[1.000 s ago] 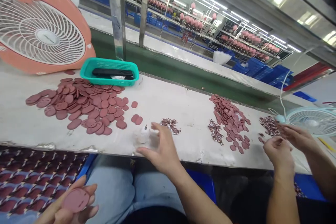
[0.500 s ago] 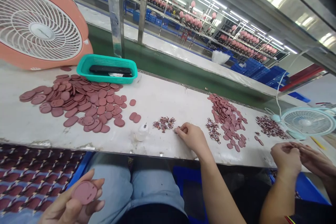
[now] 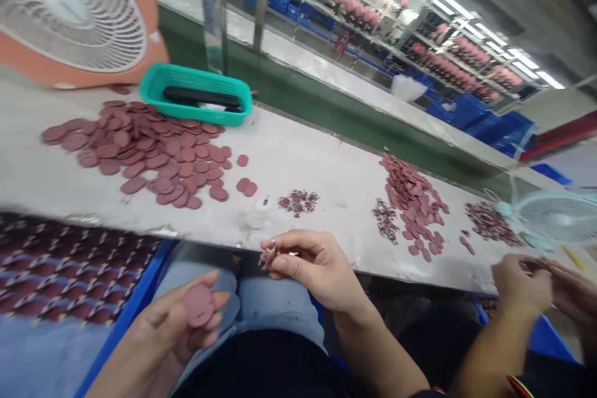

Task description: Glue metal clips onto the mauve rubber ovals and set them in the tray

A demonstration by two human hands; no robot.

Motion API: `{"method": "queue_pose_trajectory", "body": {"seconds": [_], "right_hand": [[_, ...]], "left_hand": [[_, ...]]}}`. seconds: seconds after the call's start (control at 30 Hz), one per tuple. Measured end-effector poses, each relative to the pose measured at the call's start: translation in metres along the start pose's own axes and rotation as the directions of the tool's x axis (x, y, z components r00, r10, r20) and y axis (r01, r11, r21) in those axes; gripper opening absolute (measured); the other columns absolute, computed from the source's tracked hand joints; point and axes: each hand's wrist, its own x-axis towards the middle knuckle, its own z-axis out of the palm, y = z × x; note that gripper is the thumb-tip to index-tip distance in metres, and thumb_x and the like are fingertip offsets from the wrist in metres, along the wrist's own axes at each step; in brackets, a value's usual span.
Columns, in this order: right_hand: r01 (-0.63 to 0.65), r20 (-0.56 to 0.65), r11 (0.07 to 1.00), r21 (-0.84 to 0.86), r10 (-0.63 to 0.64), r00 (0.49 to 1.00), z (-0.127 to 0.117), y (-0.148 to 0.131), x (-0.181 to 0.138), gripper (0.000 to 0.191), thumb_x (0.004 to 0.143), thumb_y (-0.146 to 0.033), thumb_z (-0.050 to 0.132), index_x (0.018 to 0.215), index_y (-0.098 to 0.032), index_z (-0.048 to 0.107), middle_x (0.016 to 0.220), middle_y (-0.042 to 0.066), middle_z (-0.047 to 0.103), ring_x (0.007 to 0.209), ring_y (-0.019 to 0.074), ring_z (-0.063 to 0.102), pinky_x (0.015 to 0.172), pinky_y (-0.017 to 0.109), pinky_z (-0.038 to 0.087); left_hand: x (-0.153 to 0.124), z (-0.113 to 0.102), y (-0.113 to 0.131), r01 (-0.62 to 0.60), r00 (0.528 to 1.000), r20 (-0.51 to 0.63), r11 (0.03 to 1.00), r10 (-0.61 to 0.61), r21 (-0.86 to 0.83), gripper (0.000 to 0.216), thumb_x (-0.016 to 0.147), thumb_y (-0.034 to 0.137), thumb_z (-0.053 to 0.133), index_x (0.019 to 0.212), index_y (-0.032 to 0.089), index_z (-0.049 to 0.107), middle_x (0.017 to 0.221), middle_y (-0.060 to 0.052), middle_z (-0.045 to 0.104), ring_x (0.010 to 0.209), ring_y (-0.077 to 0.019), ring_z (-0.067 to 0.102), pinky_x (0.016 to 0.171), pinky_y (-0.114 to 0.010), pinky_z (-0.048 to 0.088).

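Note:
Between the thumb and fingers of my left hand (image 3: 175,323) is a flat pink oval disc (image 3: 199,305) with small slits in it, held above my lap. My right hand (image 3: 312,264) pinches a small dark-red piece with pale bits (image 3: 268,256) just past the table's front edge. A small pile of similar little pieces (image 3: 299,201) lies on the table beyond my right hand. Left of that pile stands a small white bottle (image 3: 254,214) with a dark tip. A large heap of pink oval discs (image 3: 158,155) spreads over the left of the table.
A green basket (image 3: 196,113) with black items stands behind the heap, beside an orange fan (image 3: 153,43). At lower left, a blue crate (image 3: 128,317) holds rows of dark-red pieces. To the right are a co-worker's hands (image 3: 525,286), more disc piles (image 3: 415,199) and a pale blue fan (image 3: 559,217).
My right hand has lifted off the table and moved left and toward me, with a small piece in its fingers. My left hand has moved right and up with the disc. The view has shifted.

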Motion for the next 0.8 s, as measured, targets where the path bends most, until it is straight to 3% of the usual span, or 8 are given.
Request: {"method": "queue_pose_trajectory", "body": {"seconds": [0.07, 0.13, 0.33, 0.8], "right_hand": [[0.026, 0.105, 0.997, 0.070, -0.033, 0.994, 0.014, -0.008, -0.003, 0.019, 0.084, -0.034, 0.075, 0.100, -0.023, 0.077, 0.091, 0.004, 0.077, 0.076, 0.0159, 0.072, 0.070, 0.030, 0.061], [0.101, 0.149, 0.995, 0.000, -0.100, 0.984, 0.023, -0.014, -0.005, 0.016, 0.085, -0.025, 0.076, 0.101, -0.025, 0.078, 0.090, 0.002, 0.077, 0.077, 0.0157, 0.072, 0.070, 0.029, 0.061], [0.313, 0.273, 0.923, -0.222, -0.249, 0.929, 0.032, -0.020, -0.002, 0.012, 0.086, -0.024, 0.076, 0.098, -0.026, 0.077, 0.080, 0.002, 0.074, 0.070, 0.0148, 0.067, 0.063, 0.027, 0.058], [0.459, 0.443, 0.818, -0.347, -0.288, 0.849, 0.031, -0.025, 0.003, 0.016, 0.093, -0.025, 0.069, 0.107, -0.028, 0.073, 0.089, 0.001, 0.078, 0.076, 0.0158, 0.070, 0.071, 0.030, 0.057]], "left_hand": [[-0.010, 0.009, 0.007, 0.010, 0.998, 0.065, 1.000, -0.011, 0.010, 0.051, 0.050, 0.055, 0.093, 0.087, 0.021, 0.083, 0.070, -0.003, 0.075, 0.060, -0.0149, 0.061, 0.054, -0.021, 0.053], [-0.015, 0.010, 0.010, 0.004, 0.988, 0.156, 1.000, -0.005, 0.010, 0.048, 0.057, 0.055, 0.091, 0.087, 0.019, 0.083, 0.069, -0.003, 0.070, 0.061, -0.0138, 0.057, 0.055, -0.021, 0.051], [-0.014, -0.005, 0.007, -0.026, 0.942, 0.335, 1.000, 0.026, -0.004, 0.037, 0.070, 0.054, 0.083, 0.076, 0.018, 0.081, 0.067, -0.003, 0.063, 0.060, -0.0125, 0.052, 0.057, -0.021, 0.048], [-0.014, -0.007, 0.006, 0.045, 0.957, 0.289, 0.998, -0.031, -0.042, 0.042, 0.064, 0.054, 0.087, 0.087, 0.019, 0.084, 0.063, -0.003, 0.067, 0.056, -0.0110, 0.055, 0.056, -0.019, 0.050]]}}
